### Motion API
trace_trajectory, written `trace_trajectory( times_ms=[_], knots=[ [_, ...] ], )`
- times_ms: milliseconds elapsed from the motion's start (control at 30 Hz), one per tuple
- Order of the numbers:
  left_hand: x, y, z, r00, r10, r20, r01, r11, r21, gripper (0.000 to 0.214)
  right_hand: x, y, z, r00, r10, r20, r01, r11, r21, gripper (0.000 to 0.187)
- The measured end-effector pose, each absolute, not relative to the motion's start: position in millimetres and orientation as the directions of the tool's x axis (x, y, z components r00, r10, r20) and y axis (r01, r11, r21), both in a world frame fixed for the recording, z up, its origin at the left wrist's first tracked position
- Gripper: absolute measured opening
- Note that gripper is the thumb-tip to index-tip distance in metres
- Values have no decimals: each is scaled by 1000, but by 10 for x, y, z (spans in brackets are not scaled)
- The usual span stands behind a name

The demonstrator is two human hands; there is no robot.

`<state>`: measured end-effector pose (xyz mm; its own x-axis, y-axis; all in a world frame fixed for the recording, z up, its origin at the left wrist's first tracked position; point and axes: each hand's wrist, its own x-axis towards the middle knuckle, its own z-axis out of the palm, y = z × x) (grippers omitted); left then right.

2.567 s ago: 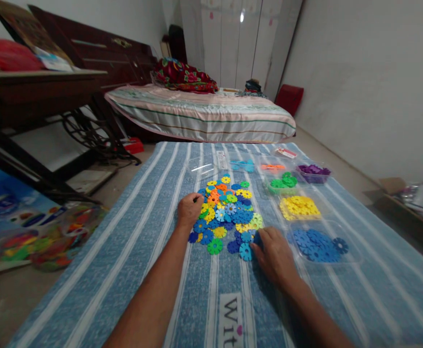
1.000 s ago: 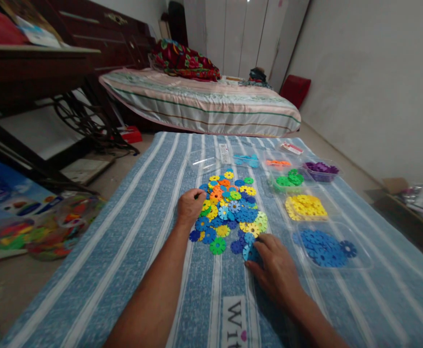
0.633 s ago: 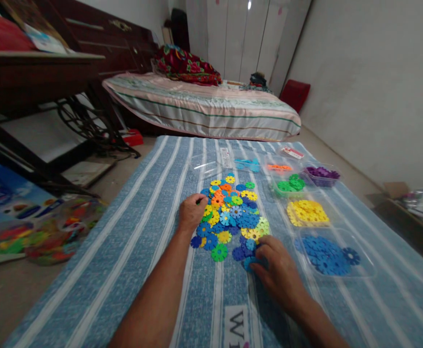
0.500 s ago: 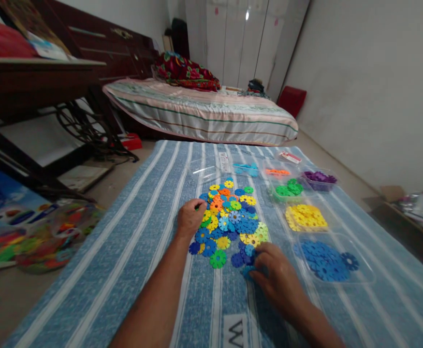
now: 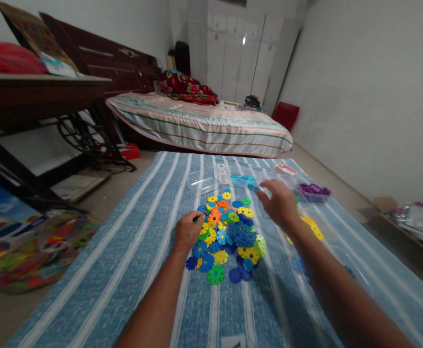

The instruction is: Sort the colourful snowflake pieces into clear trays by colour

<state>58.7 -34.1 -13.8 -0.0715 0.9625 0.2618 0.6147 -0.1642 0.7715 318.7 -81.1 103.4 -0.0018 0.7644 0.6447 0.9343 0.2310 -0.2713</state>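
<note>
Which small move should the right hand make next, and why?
Probably lower and release the blue notched disc among the light-blue discs: the right hand seems to pinch it close beside them, and its colour looks similar.

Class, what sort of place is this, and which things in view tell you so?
Most likely a bedroom: there is a bed, red floral bedding heaped on it, and what looks like a tall pale wardrobe behind.
</note>
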Motion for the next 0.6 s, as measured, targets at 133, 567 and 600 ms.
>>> trace_trajectory(
  times_ms=[133, 567, 600],
  knots=[
    [595, -342, -134, -71, 964, 256, 606, -162, 779, 21, 3224, -717, 989, 73, 631, 773, 931, 235, -280, 22],
    [607, -365, -125, -60, 964, 260, 614, -170, 771, 21, 3055, -1836, 164, -132, 939, 317, 880, 259, -399, 18],
    [611, -365, -126, -62, 965, 256, 618, -165, 769, 21, 3085, -1859, 149, -129, 940, 315, 878, 256, -404, 18]
  ],
)
